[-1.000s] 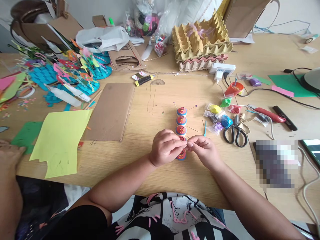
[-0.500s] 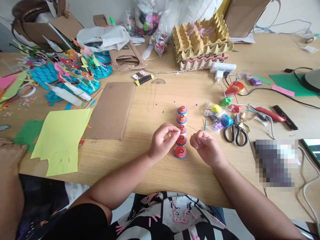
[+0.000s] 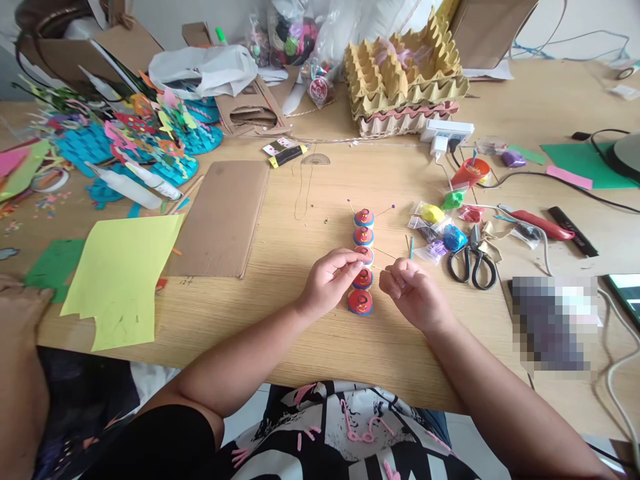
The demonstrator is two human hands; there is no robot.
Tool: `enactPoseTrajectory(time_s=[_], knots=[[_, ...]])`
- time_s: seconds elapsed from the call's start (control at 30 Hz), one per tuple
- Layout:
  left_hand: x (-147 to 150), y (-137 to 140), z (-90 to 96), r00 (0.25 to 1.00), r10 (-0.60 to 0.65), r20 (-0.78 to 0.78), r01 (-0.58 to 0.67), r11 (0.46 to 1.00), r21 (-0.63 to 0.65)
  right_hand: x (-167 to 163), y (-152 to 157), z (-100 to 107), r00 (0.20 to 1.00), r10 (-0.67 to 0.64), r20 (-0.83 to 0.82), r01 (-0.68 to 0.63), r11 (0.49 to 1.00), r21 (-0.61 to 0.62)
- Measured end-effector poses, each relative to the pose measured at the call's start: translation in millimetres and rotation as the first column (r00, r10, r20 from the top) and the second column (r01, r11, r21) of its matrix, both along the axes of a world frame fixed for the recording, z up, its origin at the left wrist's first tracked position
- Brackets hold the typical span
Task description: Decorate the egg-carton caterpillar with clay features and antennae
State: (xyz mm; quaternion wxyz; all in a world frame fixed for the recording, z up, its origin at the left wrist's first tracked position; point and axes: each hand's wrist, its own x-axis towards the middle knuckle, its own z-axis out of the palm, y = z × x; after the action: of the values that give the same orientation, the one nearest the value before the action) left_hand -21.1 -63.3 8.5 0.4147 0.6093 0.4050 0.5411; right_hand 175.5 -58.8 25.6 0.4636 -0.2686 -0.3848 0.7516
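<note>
A column of several round red-topped pieces with blue rims and small yellow-and-black faces (image 3: 361,302) stands on the table before me. From the farthest piece (image 3: 364,217), two thin sticks with purple ball tips spread outward. My left hand (image 3: 333,283) is closed in a pinch beside the middle piece; whatever is between its fingertips is too small to make out. My right hand (image 3: 415,293) is closed just right of the column, its fingers curled round a thin stick (image 3: 378,268) that points left toward the pieces. Another thin stick (image 3: 385,254) shows just beyond that hand.
Black-handled scissors (image 3: 473,261) and bagged coloured clay (image 3: 455,237) lie to the right. Egg trays (image 3: 405,87) are stacked at the back. Brown cardboard (image 3: 220,220), yellow paper (image 3: 125,280) and glue bottles (image 3: 125,188) are on the left, where another person's arm (image 3: 23,360) rests.
The view has shifted slightly. My left fingertips have moved a little to the right, nearer the right hand; both hands stay closed.
</note>
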Motion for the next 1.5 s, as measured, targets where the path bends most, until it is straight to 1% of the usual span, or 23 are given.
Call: enactPoseTrajectory(time_s=[0.1, 0.27, 0.43, 0.57, 0.73, 0.93, 1.07, 1.13, 1.23, 1.37, 1.5], knots=[[-0.5, -0.4, 1.0, 0.999, -0.013, -0.041, 0.013, 1.000, 0.008, -0.2, -1.2, 0.6, 0.999, 0.002, 0.038, -0.003, 1.000, 0.030], [0.2, -0.7, 0.1, 0.998, -0.021, -0.058, 0.023, 0.999, 0.040, -1.3, -2.1, -2.2, 0.994, 0.011, 0.112, -0.019, 0.997, 0.070], [-0.1, -1.3, 1.4, 0.997, -0.037, -0.062, 0.038, 0.999, 0.009, 1.5, -2.1, -10.1, 0.972, -0.037, 0.234, 0.005, 0.991, 0.137], [-0.9, -1.2, 1.4, 0.998, -0.057, -0.016, 0.057, 0.998, -0.028, 4.2, -2.4, -13.8, 0.959, -0.050, 0.279, -0.002, 0.983, 0.183], [0.6, -0.5, -1.5, 0.999, -0.043, -0.006, 0.043, 0.998, -0.038, 4.3, -2.1, -12.7, 0.949, -0.062, 0.310, -0.001, 0.980, 0.199], [0.5, -0.6, 1.5, 0.998, -0.015, -0.062, 0.012, 0.999, -0.048, 4.2, -2.5, -11.7, 0.946, -0.051, 0.319, -0.014, 0.980, 0.199], [-0.6, -0.9, 4.3, 0.996, -0.001, -0.089, 0.000, 1.000, -0.006, 4.0, -2.7, -11.5, 0.953, -0.009, 0.302, -0.047, 0.983, 0.177], [-0.7, -0.9, 5.3, 0.993, 0.031, -0.112, -0.030, 0.999, 0.013, 3.3, -2.8, -9.8, 0.948, -0.004, 0.317, -0.060, 0.980, 0.191], [-0.7, -0.8, 5.9, 0.989, 0.080, -0.127, -0.077, 0.997, 0.028, 2.0, -2.6, -6.4, 0.932, -0.009, 0.364, -0.085, 0.966, 0.243], [-0.8, -0.4, 4.6, 0.994, 0.068, -0.091, -0.069, 0.998, -0.009, 2.0, -2.0, -6.2, 0.920, -0.011, 0.391, -0.098, 0.962, 0.257], [-0.6, 0.0, 3.2, 0.999, 0.042, -0.020, -0.043, 0.997, -0.058, 4.4, -1.4, -12.4, 0.945, -0.023, 0.328, -0.051, 0.975, 0.215]])
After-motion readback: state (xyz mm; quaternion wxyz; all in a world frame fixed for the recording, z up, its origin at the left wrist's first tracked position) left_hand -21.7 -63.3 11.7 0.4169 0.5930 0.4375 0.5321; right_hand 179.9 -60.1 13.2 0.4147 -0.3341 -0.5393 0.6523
